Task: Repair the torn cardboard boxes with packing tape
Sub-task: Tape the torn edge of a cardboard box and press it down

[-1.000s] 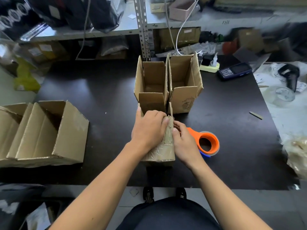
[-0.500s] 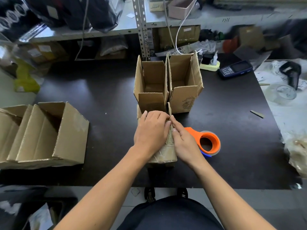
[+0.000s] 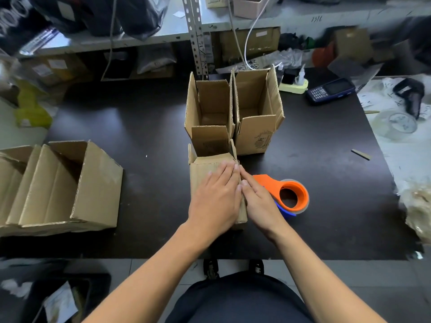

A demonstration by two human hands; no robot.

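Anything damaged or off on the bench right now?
The open box behind the hands has a ragged, torn far flap edge. A stray cardboard strip lies loose on the table at right. Otherwise nothing stands out.

Brown cardboard boxes (image 3: 233,113), orange/blue tape dispenser (image 3: 289,194), black table (image 3: 149,141).

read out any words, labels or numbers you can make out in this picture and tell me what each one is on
"000", large white characters cut off by the frame edge, on the dark bag at top left.
Handwritten marks on the shelf edge: too unclear to read.
Black print on the right open box: too small to read.
Keypad of the blue handheld device: too small.
Labels on the shelf cartons: blurred.
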